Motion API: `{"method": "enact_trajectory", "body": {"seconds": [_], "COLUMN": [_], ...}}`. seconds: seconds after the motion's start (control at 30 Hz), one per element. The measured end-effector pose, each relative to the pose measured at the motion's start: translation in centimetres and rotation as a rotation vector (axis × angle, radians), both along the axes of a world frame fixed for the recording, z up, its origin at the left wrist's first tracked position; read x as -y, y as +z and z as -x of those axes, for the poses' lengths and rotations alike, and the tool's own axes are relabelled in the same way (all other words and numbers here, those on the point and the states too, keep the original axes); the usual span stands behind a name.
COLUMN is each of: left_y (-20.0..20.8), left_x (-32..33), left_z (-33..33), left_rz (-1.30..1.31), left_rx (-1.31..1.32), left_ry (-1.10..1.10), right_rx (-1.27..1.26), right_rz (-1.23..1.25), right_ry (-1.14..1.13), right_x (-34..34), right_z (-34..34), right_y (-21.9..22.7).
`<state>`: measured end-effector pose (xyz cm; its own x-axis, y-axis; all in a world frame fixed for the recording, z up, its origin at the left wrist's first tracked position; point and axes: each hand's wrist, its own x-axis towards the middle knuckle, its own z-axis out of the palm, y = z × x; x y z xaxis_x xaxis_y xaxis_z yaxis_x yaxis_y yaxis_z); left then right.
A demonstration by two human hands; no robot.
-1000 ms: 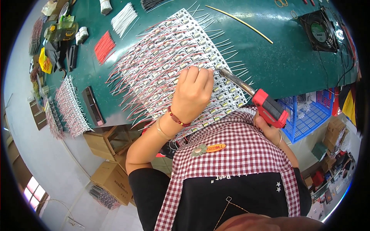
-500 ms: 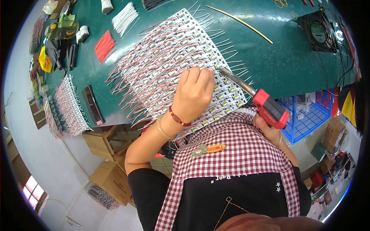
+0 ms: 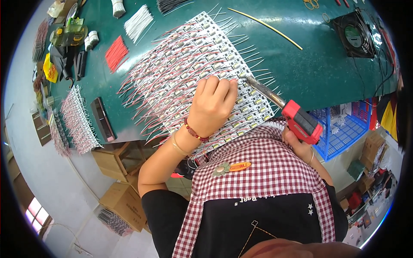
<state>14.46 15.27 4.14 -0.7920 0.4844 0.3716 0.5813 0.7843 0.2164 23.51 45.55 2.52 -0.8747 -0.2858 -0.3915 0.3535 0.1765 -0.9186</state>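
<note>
A white panel of small circuit boards (image 3: 247,105) lies at the table's near edge, with rows of red and white wires standing off it. My left hand (image 3: 213,101) rests over its middle, fingers curled and closed at the tips; what they pinch is hidden, though wires lie right beside them. My right hand (image 3: 299,146) grips a red and black soldering iron (image 3: 303,122) from below. The iron's metal tip points to the upper left and meets the panel just right of my left fingertips.
On the green table (image 3: 297,71) lie red wires (image 3: 116,53), white wires (image 3: 138,23) and a yellow stick (image 3: 266,26). A black fan (image 3: 355,34) stands far right. Another wired panel (image 3: 79,120) and a dark narrow case (image 3: 103,118) are at left. A blue crate (image 3: 344,133) sits below the right edge.
Little differs. The whole view has shifted slightly, and my left hand and the iron's tip stay close together at nearly the same spot on the panel.
</note>
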Motion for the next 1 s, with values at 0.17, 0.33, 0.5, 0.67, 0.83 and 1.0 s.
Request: {"method": "enact_trajectory", "body": {"seconds": [0.17,0.33,0.5,0.67,0.83,1.0], "left_y": [-0.1,0.1,-0.2,-0.2,-0.2,-0.4], "left_x": [0.1,0.0,0.0,-0.1,-0.1,-0.2], "left_z": [0.2,0.3,0.4,0.3,0.4,0.5], "left_rz": [0.027,0.019,0.017,0.037,0.052,0.052], "left_rx": [-0.006,-0.021,-0.041,-0.056,-0.078,-0.089], "left_ry": [-0.02,-0.031,-0.037,-0.031,-0.028,-0.027], "right_rx": [-0.117,-0.11,0.013,0.012,-0.028,0.026], "right_rz": [-0.064,-0.094,-0.039,-0.012,-0.051,-0.07], "right_ry": [0.031,0.031,-0.012,-0.017,-0.002,0.037], "right_x": [1.1,1.2,0.2,0.0,0.2,0.8], "right_z": [0.6,0.4,-0.1,-0.2,-0.5,0.1], "right_y": [0.4,0.1,0.0,-0.1,-0.3,0.0]}}
